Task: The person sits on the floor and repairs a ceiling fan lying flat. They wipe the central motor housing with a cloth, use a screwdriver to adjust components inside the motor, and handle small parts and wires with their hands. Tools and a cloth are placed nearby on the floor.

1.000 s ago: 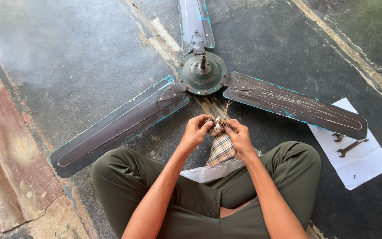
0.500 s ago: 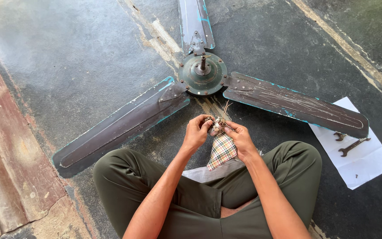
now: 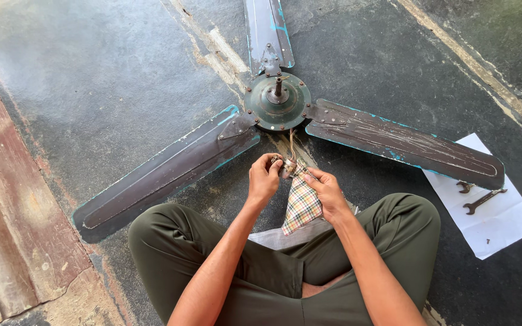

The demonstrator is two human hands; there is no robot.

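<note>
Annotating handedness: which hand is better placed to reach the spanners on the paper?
Right, probably. The spanners lie on the paper beyond the right knee, on the right hand's side; the left hand would have to cross over.

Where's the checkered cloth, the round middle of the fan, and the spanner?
checkered cloth [image 3: 301, 205], head view, on its hanging middle.
fan hub [image 3: 277, 101], head view, on its round cover.
spanner [image 3: 483, 200], head view, on its handle.

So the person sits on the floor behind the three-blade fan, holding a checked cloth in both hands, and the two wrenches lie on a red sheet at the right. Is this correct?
Not quite: the sheet under the wrenches is white, not red, as the head view shows. The rest holds: both hands hold the checked cloth behind the three-blade fan.
</note>
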